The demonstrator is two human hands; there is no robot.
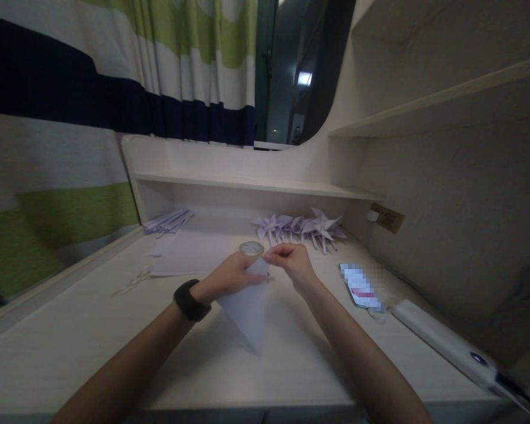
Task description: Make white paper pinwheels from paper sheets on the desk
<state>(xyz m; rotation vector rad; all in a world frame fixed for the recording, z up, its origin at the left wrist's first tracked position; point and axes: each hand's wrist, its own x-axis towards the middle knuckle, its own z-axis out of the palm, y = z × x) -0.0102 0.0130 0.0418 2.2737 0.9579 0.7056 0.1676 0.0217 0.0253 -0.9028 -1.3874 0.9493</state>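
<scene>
My left hand point(232, 275), with a black band on the wrist, is closed on the upper edge of a pale folded sheet of paper point(248, 312) whose point hangs down toward me. My right hand point(292, 261) pinches the paper's top corner from the right. Both hands meet above the desk point(88, 335), just in front of a roll of clear tape point(251, 249).
A row of pale paper pinwheels point(302, 228) lies at the back of the desk under a shelf point(247, 184). Flat paper sheets point(189, 252) and a stack of strips point(168, 221) lie at the left. Scissors point(132, 281) rest beside them. A phone point(361, 287) and a white power strip point(446, 341) sit at the right.
</scene>
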